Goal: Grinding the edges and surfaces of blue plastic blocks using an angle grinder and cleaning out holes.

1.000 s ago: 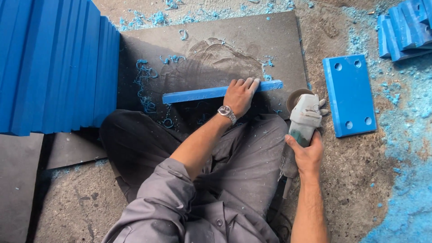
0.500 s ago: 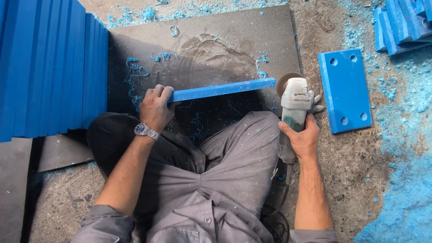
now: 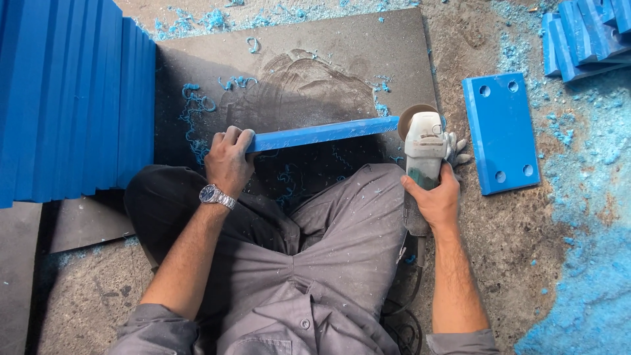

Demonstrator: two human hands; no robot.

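A blue plastic plate (image 3: 325, 133) stands on its edge on a dark board (image 3: 309, 66) in front of my crossed legs. My left hand (image 3: 228, 160), with a wristwatch, grips the plate's left end. My right hand (image 3: 435, 197) holds a grey angle grinder (image 3: 424, 148). The grinder's disc (image 3: 414, 115) sits at the plate's right end.
A stack of blue plates (image 3: 69, 98) stands on edge at the left. One flat blue plate with four holes (image 3: 501, 133) lies at the right, more blue pieces (image 3: 585, 36) at the top right. Blue shavings cover the ground at the right.
My left hand has slid from the plate's right part to its left end. The grinder has moved up to the plate's right end.
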